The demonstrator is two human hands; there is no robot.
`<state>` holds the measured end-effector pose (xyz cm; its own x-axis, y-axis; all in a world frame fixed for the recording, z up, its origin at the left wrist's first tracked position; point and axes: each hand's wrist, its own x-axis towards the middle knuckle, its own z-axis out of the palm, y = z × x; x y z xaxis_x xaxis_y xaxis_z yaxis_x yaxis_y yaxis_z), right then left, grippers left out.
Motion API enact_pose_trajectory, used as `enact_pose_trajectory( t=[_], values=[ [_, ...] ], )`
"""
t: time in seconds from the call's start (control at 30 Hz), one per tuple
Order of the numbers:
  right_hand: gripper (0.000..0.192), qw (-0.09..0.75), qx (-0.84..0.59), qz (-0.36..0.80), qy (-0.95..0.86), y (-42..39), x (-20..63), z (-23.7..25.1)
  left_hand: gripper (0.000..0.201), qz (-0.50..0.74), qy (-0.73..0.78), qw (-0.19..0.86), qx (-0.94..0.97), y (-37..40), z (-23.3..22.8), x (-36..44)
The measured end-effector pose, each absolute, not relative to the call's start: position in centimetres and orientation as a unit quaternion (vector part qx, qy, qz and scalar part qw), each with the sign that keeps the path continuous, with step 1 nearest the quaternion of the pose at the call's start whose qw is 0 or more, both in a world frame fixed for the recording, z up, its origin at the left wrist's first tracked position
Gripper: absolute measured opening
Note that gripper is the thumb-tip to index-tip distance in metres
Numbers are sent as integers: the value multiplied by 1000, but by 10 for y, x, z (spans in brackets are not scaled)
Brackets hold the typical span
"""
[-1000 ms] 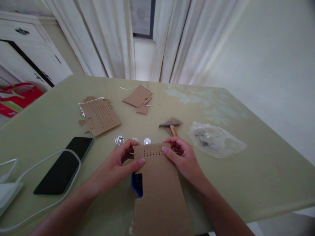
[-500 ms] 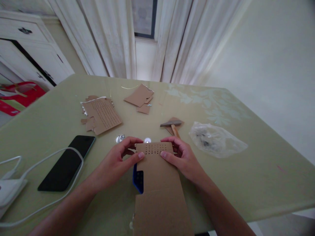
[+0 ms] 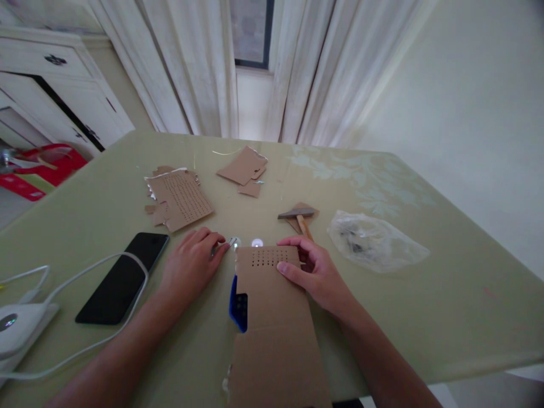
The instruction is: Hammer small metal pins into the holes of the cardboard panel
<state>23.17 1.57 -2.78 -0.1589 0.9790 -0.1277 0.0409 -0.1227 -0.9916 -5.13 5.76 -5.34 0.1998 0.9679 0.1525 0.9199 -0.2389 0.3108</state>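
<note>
Scanning from the left, I see a white charger [image 3: 19, 326] and its cable [image 3: 97, 266] looping over a black phone [image 3: 123, 277] that lies flat on the green tabletop [image 3: 425, 317]. Beyond the phone sits a perforated cardboard scrap [image 3: 181, 198], and farther back a plain cardboard scrap [image 3: 244, 166].

My left hand [image 3: 191, 263] lies palm down on the tabletop, forearm running in from the lower left, fingers stretched forward and to the right. Its grip is nearly closed at the fingertips, pinching or touching small shiny metal pieces [image 3: 225, 245]; I cannot tell which.

Just right of that is the cardboard strip [image 3: 272, 317]. Its long axis runs from the near table edge away from me, the perforated end pointing at the window. A blue block [image 3: 238, 303] shows under its left edge.

My right hand [image 3: 317, 275] comes in from the lower right, wrist low. Its grip is closed on the strip's far right corner, thumb on top beside the holes, fingers curled behind the edge.

Past it lies a small hammer [image 3: 297, 216], head to the left, and a crumpled clear plastic bag [image 3: 374, 241] farther right.
</note>
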Motion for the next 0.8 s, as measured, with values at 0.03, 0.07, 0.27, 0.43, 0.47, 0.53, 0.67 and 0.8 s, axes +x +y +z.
enact_pose_trajectory(
  t=[0.03,0.07,0.27,0.43,0.47,0.53,0.67,0.8],
  values=[
    [36,416,-495,562,-516,16,231,-27,39,154,609,67,775,58,-54,-51],
    [35,415,-492,564,-517,15,231,-26,39,150,606,63,779,58,-55,-52],
    [35,412,-475,578,-519,16,229,-25,36,131,601,59,786,58,-56,-54],
    [39,405,-482,575,-523,16,231,-27,29,124,596,36,792,58,-58,-53],
    [40,404,-485,570,-526,16,231,-28,28,145,594,32,790,58,-58,-53],
    [41,405,-492,556,-534,15,231,-28,25,215,587,43,779,57,-56,-53],
    [42,408,-500,543,-537,15,231,-26,21,376,560,147,723,50,-40,-49],
    [40,440,-519,487,-547,20,235,-24,15,476,462,229,713,38,-22,-43]
  ],
)
